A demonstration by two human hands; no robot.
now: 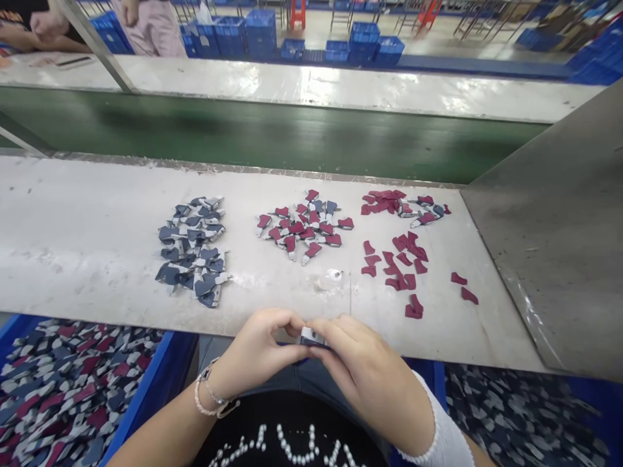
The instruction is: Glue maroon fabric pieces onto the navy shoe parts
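Both hands meet over the front edge of the worktable (pixel 272 285), pinching one small grey-and-dark plastic part (pixel 312 337) between them. My left hand (pixel 265 344) grips its left end with thumb and forefinger. From the right, my right hand (pixel 363 370) closes on the other end and hides much of it. Beyond the hands lies a pile of grey parts with maroon faces (pixel 304 227). Left of that pile is a heap of navy-and-grey parts (pixel 192 250). Loose maroon pieces (pixel 402 263) are scattered to the right.
A blue bin of mixed parts (pixel 73 383) stands at lower left, another bin of dark parts (pixel 525 415) at lower right. A metal panel (pixel 559 227) bounds the table on the right. Behind runs a green conveyor belt (pixel 272 133); other people are at far left.
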